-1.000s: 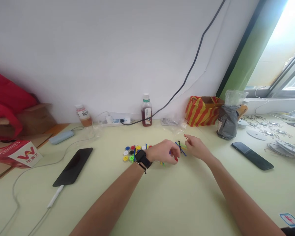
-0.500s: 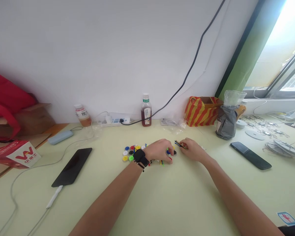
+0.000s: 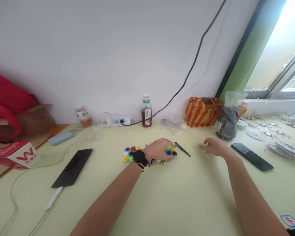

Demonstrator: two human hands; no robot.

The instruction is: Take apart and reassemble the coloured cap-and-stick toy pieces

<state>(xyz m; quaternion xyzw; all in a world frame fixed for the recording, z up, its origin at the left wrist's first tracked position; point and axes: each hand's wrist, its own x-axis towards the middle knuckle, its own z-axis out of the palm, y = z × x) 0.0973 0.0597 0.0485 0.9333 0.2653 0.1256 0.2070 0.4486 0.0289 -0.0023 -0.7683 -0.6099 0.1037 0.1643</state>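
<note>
My left hand (image 3: 159, 150), with a black watch (image 3: 141, 158) on its wrist, lies over a group of small round coloured caps (image 3: 131, 153). Its thumb and fingers are apart around more such caps (image 3: 171, 150) in green, yellow, blue and black. Thin coloured strips (image 3: 161, 163) poke out below the palm. To its right lies a bundle of thin strips (image 3: 183, 149) in black, blue and yellow, like cable ties. Slightly blurred, my right hand (image 3: 213, 147) is low over thin white strips (image 3: 206, 154), its fingertips apart at their upper end.
A dark phone (image 3: 252, 156) lies right of my right hand; another phone (image 3: 72, 168), with a white cable, is at left. Along the wall stand a tea bottle (image 3: 147, 113), a power strip (image 3: 115, 120), a striped bag (image 3: 201, 113) and a grey bag (image 3: 226, 123).
My right hand has let go of the bundle of coloured strips and moved right to the white strips. The bundle now lies on the table. My left hand has barely shifted, its fingers slightly closer.
</note>
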